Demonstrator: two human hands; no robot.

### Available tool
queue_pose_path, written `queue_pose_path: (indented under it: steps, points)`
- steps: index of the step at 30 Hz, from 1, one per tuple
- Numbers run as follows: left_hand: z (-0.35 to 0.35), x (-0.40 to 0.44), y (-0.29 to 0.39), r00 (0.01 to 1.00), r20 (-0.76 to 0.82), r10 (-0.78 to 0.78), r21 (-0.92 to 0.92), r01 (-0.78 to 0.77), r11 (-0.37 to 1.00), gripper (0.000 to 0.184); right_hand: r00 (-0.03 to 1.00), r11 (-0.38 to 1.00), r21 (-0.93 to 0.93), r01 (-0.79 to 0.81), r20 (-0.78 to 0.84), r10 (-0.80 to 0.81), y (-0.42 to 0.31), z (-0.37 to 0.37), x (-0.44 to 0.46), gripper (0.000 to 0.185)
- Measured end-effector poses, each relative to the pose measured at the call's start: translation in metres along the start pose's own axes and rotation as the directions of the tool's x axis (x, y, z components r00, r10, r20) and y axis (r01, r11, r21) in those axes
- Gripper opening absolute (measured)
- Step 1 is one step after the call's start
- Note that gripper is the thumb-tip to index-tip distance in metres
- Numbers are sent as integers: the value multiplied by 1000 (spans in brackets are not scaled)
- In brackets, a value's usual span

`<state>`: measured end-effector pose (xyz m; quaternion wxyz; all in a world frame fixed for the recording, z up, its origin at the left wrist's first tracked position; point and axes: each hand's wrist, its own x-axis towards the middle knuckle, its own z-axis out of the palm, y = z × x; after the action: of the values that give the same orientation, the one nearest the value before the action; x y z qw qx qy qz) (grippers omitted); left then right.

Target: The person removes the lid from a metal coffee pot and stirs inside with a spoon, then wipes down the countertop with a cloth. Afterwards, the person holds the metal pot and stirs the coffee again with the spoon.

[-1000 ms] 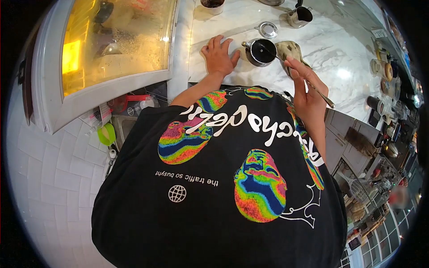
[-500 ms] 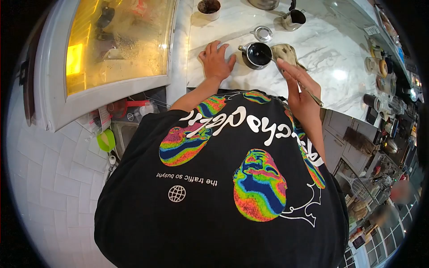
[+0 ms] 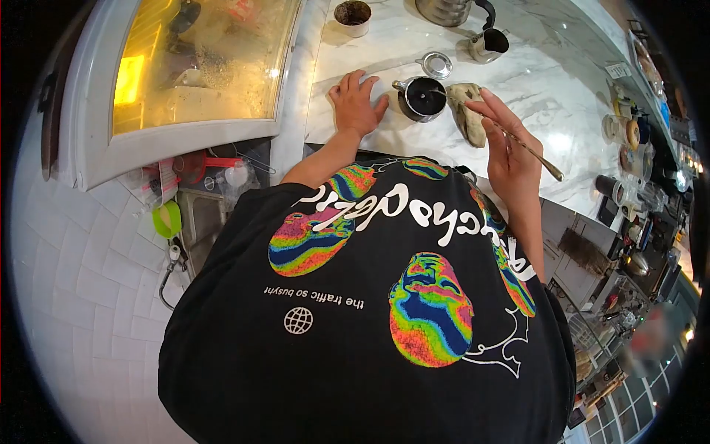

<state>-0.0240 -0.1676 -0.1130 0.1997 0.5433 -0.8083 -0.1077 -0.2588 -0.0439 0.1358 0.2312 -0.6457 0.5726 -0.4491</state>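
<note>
My left hand (image 3: 356, 105) rests on the marble counter with its fingers spread, to the left of a dark metal cup (image 3: 421, 111). The cup has a side handle and holds dark liquid. Between the fingertips of my right hand (image 3: 512, 144) is a thin metal spoon (image 3: 543, 164), slanting toward the cup. Its handle end points down to the right, and its far end is partly hidden by my fingers and hard to follow at the cup. A crumpled, stained cloth (image 3: 466, 117) lies between the cup and my right hand. Behind the cup sits a small metal filter lid (image 3: 436, 65).
A steel pitcher (image 3: 488, 46) and a larger steel kettle (image 3: 444, 10) stand at the back. A cup with dark grounds (image 3: 353, 18) is at the back left. A glass-fronted cabinet (image 3: 200, 74) borders the left side. Jars and containers (image 3: 617, 129) line the right.
My right hand has shifted right and slightly down with the spoon, away from the cup, uncovering more of the cloth. My left hand stays in place. The view has tilted slightly.
</note>
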Motion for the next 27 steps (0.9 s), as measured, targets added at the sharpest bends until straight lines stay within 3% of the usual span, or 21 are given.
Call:
queue_pose_path:
  steps: [10, 27]
  points:
    - [-1, -1, 1, 998, 21, -60, 2, 60, 998, 53, 989, 997, 27, 71, 126, -74, 18, 5, 19, 46]
    - [3, -1, 4, 998, -2, -64, 15, 64, 998, 55, 988, 998, 66, -1, 157, -10, 42, -24, 26, 39]
